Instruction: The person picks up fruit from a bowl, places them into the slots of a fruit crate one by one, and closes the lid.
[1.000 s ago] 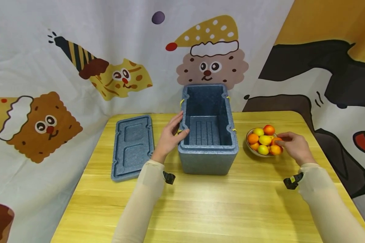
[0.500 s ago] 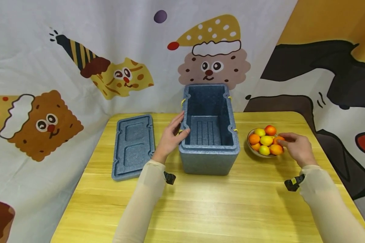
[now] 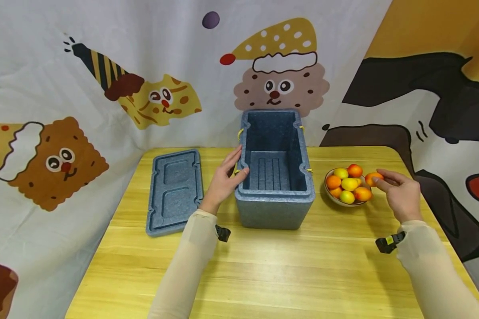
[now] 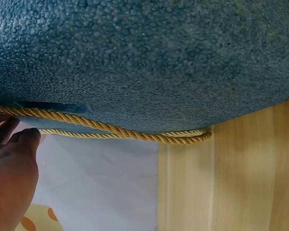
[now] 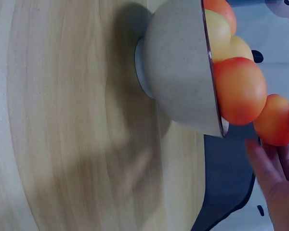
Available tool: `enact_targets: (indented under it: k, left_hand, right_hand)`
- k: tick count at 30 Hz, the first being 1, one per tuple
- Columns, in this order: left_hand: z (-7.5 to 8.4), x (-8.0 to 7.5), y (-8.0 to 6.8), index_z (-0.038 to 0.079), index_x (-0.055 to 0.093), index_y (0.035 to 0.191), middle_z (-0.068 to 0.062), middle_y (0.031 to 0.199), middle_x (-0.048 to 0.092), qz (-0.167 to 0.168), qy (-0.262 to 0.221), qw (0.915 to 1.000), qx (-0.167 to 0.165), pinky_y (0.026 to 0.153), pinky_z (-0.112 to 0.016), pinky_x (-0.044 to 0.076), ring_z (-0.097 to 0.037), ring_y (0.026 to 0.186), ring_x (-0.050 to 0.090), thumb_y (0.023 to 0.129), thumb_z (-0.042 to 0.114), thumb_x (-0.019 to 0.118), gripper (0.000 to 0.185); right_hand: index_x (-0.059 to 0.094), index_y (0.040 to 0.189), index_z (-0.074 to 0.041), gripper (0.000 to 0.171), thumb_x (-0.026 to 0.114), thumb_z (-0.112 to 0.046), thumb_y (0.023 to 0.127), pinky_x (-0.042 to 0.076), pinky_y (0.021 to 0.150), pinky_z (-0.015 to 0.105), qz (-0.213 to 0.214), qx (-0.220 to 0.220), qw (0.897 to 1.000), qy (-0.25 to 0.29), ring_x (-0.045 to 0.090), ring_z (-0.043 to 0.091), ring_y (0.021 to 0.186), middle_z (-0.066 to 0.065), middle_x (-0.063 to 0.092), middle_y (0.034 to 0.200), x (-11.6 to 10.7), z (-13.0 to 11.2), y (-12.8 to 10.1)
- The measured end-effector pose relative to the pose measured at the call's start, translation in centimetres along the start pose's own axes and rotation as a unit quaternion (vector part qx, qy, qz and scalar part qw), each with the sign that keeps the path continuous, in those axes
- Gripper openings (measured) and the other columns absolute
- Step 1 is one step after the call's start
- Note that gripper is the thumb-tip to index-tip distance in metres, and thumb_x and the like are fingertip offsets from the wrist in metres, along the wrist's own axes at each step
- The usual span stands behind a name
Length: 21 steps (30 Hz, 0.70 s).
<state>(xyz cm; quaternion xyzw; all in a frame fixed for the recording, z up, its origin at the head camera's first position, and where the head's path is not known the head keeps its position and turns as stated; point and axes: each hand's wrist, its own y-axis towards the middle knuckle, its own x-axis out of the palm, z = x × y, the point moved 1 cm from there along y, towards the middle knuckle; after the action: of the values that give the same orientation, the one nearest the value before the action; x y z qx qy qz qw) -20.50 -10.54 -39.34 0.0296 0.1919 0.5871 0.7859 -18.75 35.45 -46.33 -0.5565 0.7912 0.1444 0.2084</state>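
My right hand (image 3: 401, 195) pinches a round orange-red fruit (image 3: 373, 178) between thumb and fingers, above the right rim of a bowl (image 3: 337, 201). In the right wrist view, the held fruit (image 5: 276, 120) overlaps another orange fruit (image 5: 241, 91) that tops the pale bowl (image 5: 183, 72). Several yellow and orange fruits fill the bowl. My left hand (image 3: 222, 179) rests at the left edge of an uncovered blue-grey foam box (image 3: 273, 212), fingers fairly straight along its side and thumb at the rim. The left wrist view shows that hand (image 4: 12, 168) beside a yellow rope handle (image 4: 111, 127).
The box's matching lid (image 3: 175, 195) lies flat on the wooden table (image 3: 287, 274), left of the box. A printed cloth (image 3: 143, 57) hangs behind the table. The bowl stands right of the box.
My right hand has lifted the orange-red fruit from among the others and moved it slightly up and right. My left hand, the box and the lid have stayed put.
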Motion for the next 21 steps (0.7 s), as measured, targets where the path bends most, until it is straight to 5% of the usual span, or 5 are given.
enact_targets:
  k: [8,14,21]
  left_hand:
    - [-0.1,0.1,0.0,-0.008,0.032,0.148,-0.019,0.157,0.025,0.004,0.003,1.0,0.006,0.114,-0.044,0.025,-0.031,0.144,0.023,0.098,0.008,0.058,0.058]
    - [-0.1,0.2,0.0,-0.008,0.031,0.149,-0.019,0.158,0.024,0.001,0.001,1.0,0.006,0.114,-0.045,0.024,-0.031,0.144,0.023,0.098,0.008,0.058,0.059]
    - [-0.2,0.0,-0.1,-0.01,0.031,0.148,-0.021,0.157,0.025,-0.001,-0.008,0.9999,0.012,0.114,-0.043,0.025,-0.032,0.144,0.023,0.098,0.006,0.058,0.059]
  right_hand:
    - [0.059,0.136,-0.005,0.054,0.068,-0.034,0.092,0.042,0.077,0.006,0.015,0.004,0.999,0.031,0.056,0.0,0.096,-0.011,0.062,0.11,-0.3,-1.2,-0.3]
    - [0.06,0.135,-0.006,0.051,0.07,-0.03,0.091,0.043,0.083,0.008,0.017,-0.024,0.996,0.085,0.057,0.003,0.099,-0.008,0.06,0.117,-0.3,-4.7,-0.6]
    - [0.066,0.126,-0.003,0.043,0.075,-0.017,0.087,0.046,0.084,0.011,-0.013,-0.094,0.973,0.21,0.059,0.013,0.102,0.003,0.06,0.119,1.0,-10.9,-1.0]
